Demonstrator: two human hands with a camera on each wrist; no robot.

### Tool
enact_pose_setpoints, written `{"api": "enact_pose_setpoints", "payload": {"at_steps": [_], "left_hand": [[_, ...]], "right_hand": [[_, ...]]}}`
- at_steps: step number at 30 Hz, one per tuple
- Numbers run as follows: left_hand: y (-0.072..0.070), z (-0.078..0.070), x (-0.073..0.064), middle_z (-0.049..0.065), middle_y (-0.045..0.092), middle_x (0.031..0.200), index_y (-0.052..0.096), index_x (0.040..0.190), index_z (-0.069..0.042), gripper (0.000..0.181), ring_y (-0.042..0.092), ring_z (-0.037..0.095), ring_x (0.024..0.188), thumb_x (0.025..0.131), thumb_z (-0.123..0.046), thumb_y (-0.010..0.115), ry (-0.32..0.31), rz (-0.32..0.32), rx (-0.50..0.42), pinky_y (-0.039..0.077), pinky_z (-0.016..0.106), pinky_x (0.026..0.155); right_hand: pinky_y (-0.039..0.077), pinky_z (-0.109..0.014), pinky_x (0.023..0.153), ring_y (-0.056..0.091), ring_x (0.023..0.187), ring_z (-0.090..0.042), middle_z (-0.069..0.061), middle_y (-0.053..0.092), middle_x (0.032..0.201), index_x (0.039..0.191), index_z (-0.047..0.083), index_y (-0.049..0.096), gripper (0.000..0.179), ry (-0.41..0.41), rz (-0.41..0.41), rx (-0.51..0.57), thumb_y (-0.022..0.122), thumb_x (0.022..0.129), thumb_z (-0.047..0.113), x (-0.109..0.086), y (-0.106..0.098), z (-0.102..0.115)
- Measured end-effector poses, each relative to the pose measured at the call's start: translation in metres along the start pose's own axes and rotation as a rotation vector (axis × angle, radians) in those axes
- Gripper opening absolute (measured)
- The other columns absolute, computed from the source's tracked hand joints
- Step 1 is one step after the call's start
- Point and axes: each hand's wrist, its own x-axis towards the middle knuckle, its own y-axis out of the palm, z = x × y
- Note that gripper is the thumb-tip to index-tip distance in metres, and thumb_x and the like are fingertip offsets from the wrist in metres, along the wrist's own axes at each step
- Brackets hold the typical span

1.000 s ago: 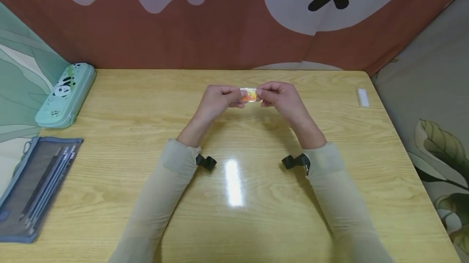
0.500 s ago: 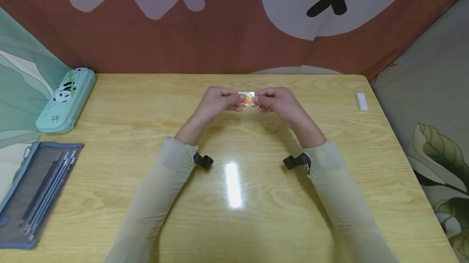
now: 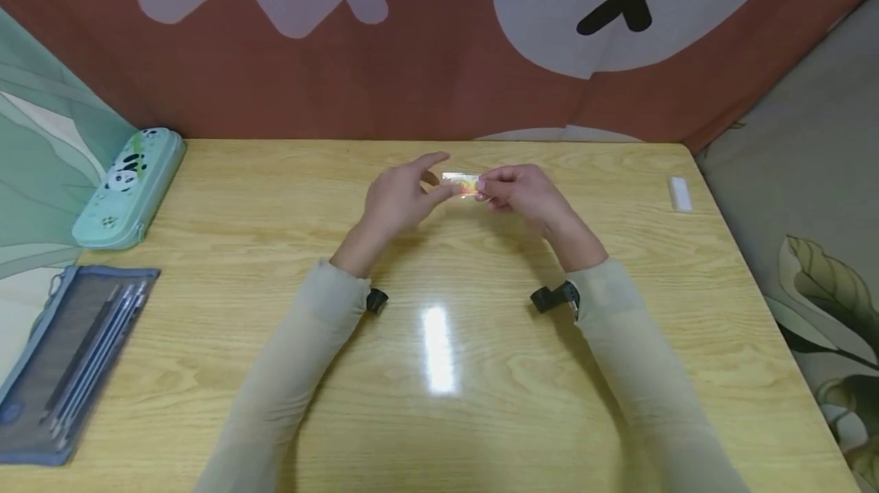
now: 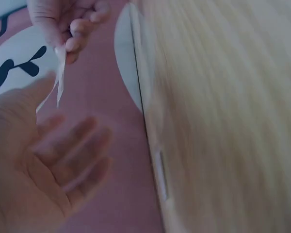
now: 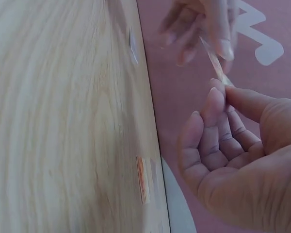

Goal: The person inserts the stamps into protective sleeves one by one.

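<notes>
Packet [image 3: 470, 182]: printed in yellow and orange-red, edged in shiny white. Table [image 3: 439, 447]: finished in pale yellow wood grain. Back cloth [image 3: 439, 88]: coloured red-brown, marked with a white zigzag [image 3: 165, 8] and a white rounded shape [image 3: 542, 12] bearing a black forked mark. Pencil case [image 3: 127, 191]: coloured mint, decorated with black-and-white pandas plus green. Pouch [image 3: 113, 272]: done in grey, bordered in blue. Small block [image 3: 680, 194]: white. Sleeves [image 3: 275, 386]: plain beige. Right-hand cloth [image 3: 776, 180]: grey, patterned with olive leaves. Left-hand cloth [image 3: 34, 134]: patterned in pale green and white.
</notes>
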Motion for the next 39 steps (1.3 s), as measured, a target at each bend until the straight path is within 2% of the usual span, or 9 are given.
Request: {"api": "enact_pose_setpoints", "payload": {"at_steps": [1,3,6,11,21,26,32,35,39], "left_hand": [[-0.002,-0.001,-0.001,0.002,0.075,0.121,0.054,0.147,-0.03,0.058,0.074,0.019,0.093,0.095,-0.052,0.067,0.044,-0.021,0.126,0.057,0.035,0.064],[-0.004,-0.004,-0.002,0.0,0.07,0.131,0.052,0.148,-0.033,0.058,0.071,0.019,0.103,0.095,-0.05,0.068,0.125,-0.047,0.286,0.058,0.036,0.065],[-0.004,-0.009,-0.002,0.0,0.068,0.135,0.06,0.141,-0.031,0.049,0.07,0.022,0.111,0.095,-0.044,0.071,0.193,-0.068,0.37,0.06,0.039,0.069],[-0.002,-0.011,-0.001,-0.002,0.072,0.129,0.068,0.133,-0.028,0.042,0.071,0.023,0.108,0.093,-0.041,0.074,0.223,-0.091,0.411,0.061,0.04,0.073],[0.001,-0.013,-0.001,-0.003,0.073,0.126,0.07,0.13,-0.029,0.039,0.073,0.023,0.102,0.093,-0.04,0.074,0.229,-0.113,0.424,0.06,0.039,0.068],[0.0,-0.013,0.001,-0.004,0.071,0.13,0.07,0.13,-0.029,0.039,0.071,0.023,0.109,0.093,-0.04,0.074,0.199,-0.088,0.411,0.061,0.04,0.072],[-0.001,-0.007,0.009,-0.004,0.07,0.132,0.068,0.132,-0.032,0.039,0.071,0.024,0.105,0.094,-0.039,0.073,0.072,-0.023,0.447,0.059,0.041,0.067],[0.001,-0.002,0.015,-0.003,0.072,0.129,0.068,0.132,-0.033,0.037,0.071,0.025,0.104,0.096,-0.038,0.071,0.018,0.011,0.483,0.059,0.043,0.073],[0.005,0.004,0.024,-0.001,0.072,0.129,0.069,0.131,-0.032,0.037,0.067,0.028,0.115,0.095,-0.037,0.071,-0.019,0.05,0.51,0.056,0.048,0.091]], "right_hand": [[0.06,-0.025,0.08,0.065,0.075,-0.01,0.007,0.072,0.085,0.121,-0.004,0.067,0.03,0.006,-0.001,-0.005,0.065,0.1,0.018,0.0,-0.001,0.0],[0.061,-0.027,0.082,0.065,0.076,-0.012,0.007,0.072,0.085,0.121,-0.004,0.068,0.03,0.017,-0.007,-0.006,0.065,0.1,0.018,0.001,-0.003,0.001],[0.061,-0.03,0.084,0.065,0.076,-0.011,0.007,0.073,0.085,0.122,-0.004,0.067,0.032,0.015,-0.001,-0.01,0.066,0.1,0.019,0.001,-0.003,0.003],[0.061,-0.036,0.089,0.063,0.074,-0.009,0.006,0.073,0.086,0.122,-0.002,0.068,0.031,0.012,0.015,-0.025,0.065,0.101,0.02,0.003,-0.001,0.004],[0.061,-0.031,0.084,0.063,0.076,-0.013,0.006,0.073,0.086,0.121,-0.002,0.068,0.03,0.009,0.016,-0.017,0.067,0.099,0.018,0.004,-0.002,0.004],[0.061,-0.037,0.091,0.067,0.084,-0.019,0.004,0.075,0.092,0.125,0.0,0.068,0.035,-0.008,0.024,-0.049,0.067,0.1,0.025,0.001,-0.008,0.004],[0.056,-0.047,0.1,0.068,0.105,-0.032,-0.01,0.073,0.121,0.134,0.006,0.065,0.039,-0.079,-0.004,-0.153,0.061,0.103,0.03,-0.002,-0.024,0.0],[0.053,-0.046,0.102,0.066,0.117,-0.027,-0.008,0.068,0.133,0.135,0.013,0.066,0.04,-0.122,-0.009,-0.296,0.062,0.102,0.035,-0.004,-0.032,-0.005],[0.051,-0.046,0.105,0.06,0.128,-0.024,-0.004,0.065,0.139,0.134,0.017,0.068,0.037,-0.166,-0.042,-0.442,0.063,0.101,0.036,-0.006,-0.04,-0.011]]}}
